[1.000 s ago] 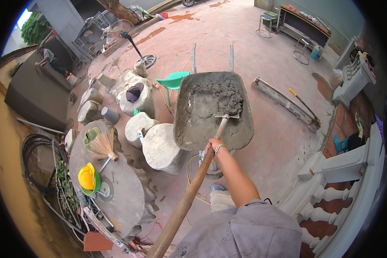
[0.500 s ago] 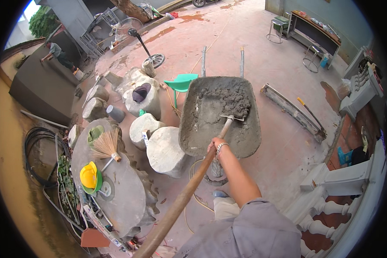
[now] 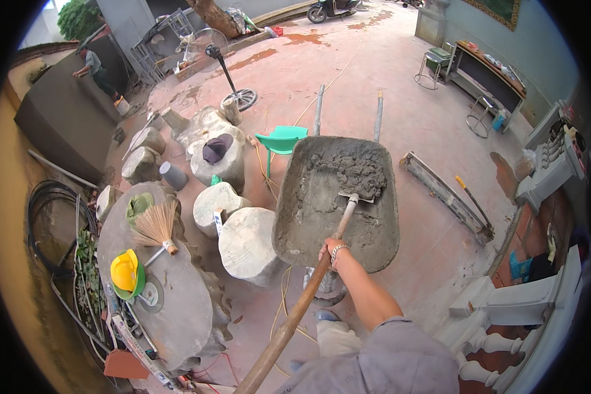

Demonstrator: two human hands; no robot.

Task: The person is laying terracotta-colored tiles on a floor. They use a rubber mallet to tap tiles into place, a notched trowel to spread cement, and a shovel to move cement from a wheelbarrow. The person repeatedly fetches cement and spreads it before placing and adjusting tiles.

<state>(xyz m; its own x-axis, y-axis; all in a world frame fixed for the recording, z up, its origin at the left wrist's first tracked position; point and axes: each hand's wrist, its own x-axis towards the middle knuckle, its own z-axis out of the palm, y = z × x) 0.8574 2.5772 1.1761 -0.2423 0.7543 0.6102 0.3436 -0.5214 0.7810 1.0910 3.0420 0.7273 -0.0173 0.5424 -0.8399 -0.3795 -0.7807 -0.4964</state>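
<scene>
Inside the wheelbarrow [image 3: 389, 244], we see the blade [image 3: 356, 196] of a shovel [image 3: 302, 302] touching a heap of wet mortar [image 3: 362, 175], its wooden handle slanting down toward the lower left. We note the right hand [image 3: 332, 249] with its fingers closed around this handle; the left hand lies outside the view, so we cannot tell its fingers' state. Beside the wheelbarrow stand a green chair [image 3: 281, 139] and pale stone stools [image 3: 246, 243].

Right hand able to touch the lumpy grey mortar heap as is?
Probably not directly: the right hand is closed round the long brown wooden handle, short of the heap, with the flat metal blade in between.
</scene>
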